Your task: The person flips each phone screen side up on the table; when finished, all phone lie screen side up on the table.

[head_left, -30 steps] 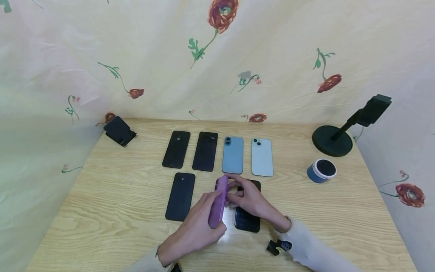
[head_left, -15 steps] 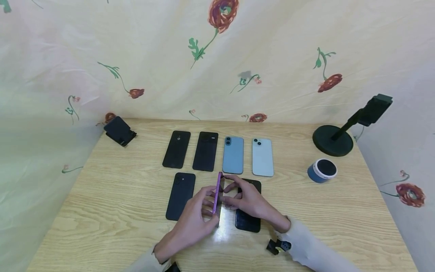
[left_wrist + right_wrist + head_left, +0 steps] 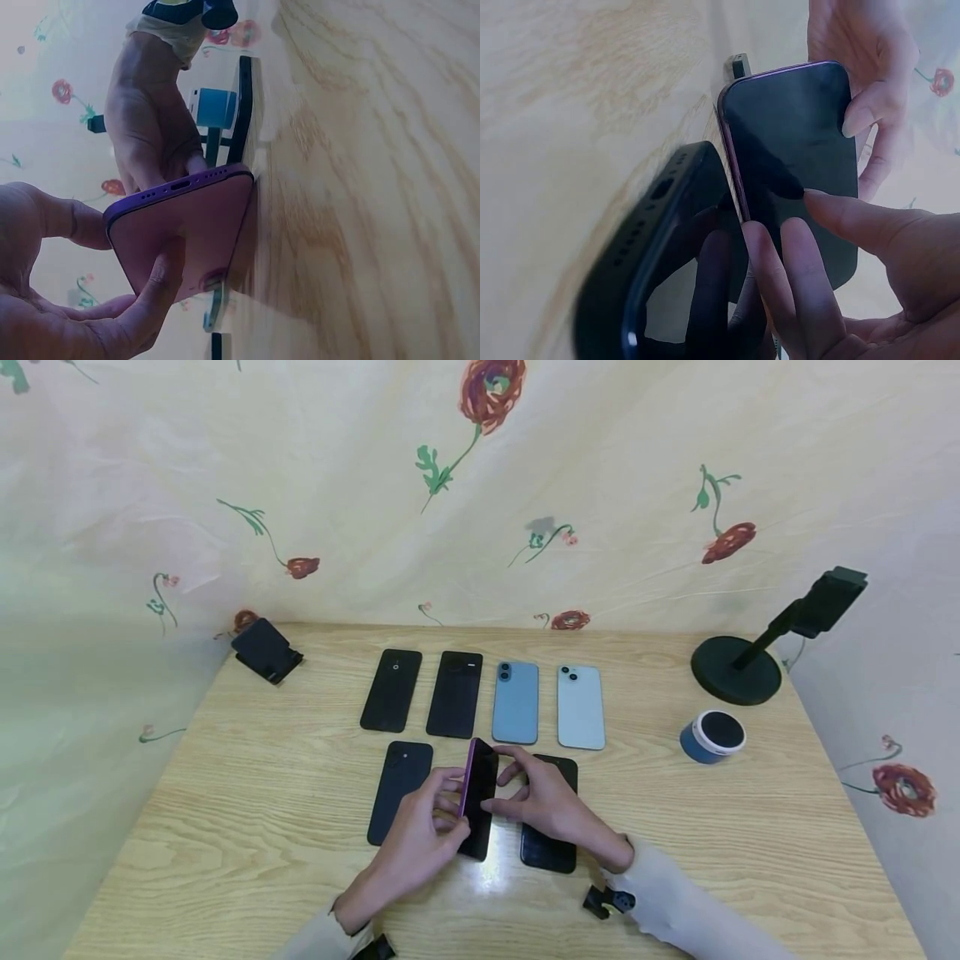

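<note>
A purple-cased phone (image 3: 478,833) leans on its long edge close over the table, its black screen turned toward my right hand. My left hand (image 3: 420,833) pinches it by the edges, with a finger along the pink-purple back (image 3: 206,217) in the left wrist view. My right hand (image 3: 551,800) has its thumb on the screen (image 3: 795,127) and fingertips right at the glass and lower edge, seen in the right wrist view. Beneath the right hand lies a black phone (image 3: 547,852), partly hidden. A dark phone (image 3: 400,793) lies flat beside the left hand.
Behind the hands lie two black phones, one black (image 3: 392,691) and its neighbour (image 3: 454,695), then a blue phone (image 3: 515,706) and a pale blue phone (image 3: 581,710). A folded black stand (image 3: 266,650), a tall phone stand (image 3: 735,671) and a blue-white jar (image 3: 705,743) stand farther out.
My left hand has turned the purple phone from showing its back, through edge-on, to showing its screen, shifting slightly left. My right thumb has come onto the screen.
</note>
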Demonstrator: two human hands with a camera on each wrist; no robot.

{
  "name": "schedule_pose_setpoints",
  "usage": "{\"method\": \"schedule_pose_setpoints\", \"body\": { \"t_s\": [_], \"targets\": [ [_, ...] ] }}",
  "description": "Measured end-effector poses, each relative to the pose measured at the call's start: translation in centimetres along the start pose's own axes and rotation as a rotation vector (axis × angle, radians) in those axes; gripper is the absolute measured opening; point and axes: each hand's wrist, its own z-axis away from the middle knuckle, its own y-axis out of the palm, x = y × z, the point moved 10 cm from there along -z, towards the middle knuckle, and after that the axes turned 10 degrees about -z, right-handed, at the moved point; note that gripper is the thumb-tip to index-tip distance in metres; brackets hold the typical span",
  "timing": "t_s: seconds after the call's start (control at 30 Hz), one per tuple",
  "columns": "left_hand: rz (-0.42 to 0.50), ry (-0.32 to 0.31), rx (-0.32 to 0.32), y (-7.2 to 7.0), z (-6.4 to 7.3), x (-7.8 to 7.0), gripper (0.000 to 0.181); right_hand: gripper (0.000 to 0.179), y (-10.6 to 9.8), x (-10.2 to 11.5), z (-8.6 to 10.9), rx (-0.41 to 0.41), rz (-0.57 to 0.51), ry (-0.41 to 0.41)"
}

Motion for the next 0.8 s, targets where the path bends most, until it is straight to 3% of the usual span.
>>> {"method": "schedule_pose_setpoints", "body": {
  "t_s": [0.5, 0.8],
  "targets": [
    [-0.149, -0.04, -0.072, -1.2, -0.1, 0.8, 0.058, 0.079, -0.4, 0.0, -0.1, -0.052, 0.042, -0.028],
    [-0.201, -0.051, -0.077, -1.6, -0.4, 1.2, 0.053, 0.077, -0.5, -0.3, -0.3, -0.07, 0.054, -0.005]
  ]
}}
